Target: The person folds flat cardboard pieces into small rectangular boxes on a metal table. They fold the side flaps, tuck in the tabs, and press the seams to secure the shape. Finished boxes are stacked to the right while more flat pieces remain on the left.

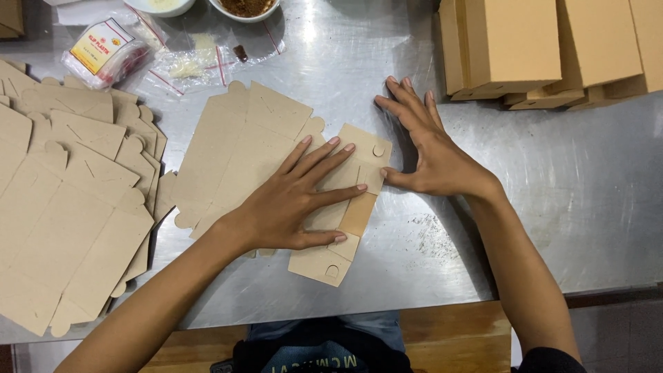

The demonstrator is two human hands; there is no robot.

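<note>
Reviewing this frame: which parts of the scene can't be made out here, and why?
- Middle of the flat box blank: covered by the left hand, head view.
- Two bowls: cut off by the top edge; contents unclear.
- Folded boxes: cut by the top and right edges, count unknown.
- Stack of blanks: runs off the left edge.
- Right hand: palm underside hidden; flat on the steel table.

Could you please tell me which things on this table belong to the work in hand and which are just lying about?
In use:
left hand
right hand
flat cardboard blank

Lying about:
stack of flat blanks
folded boxes
plastic packets
two bowls
</note>
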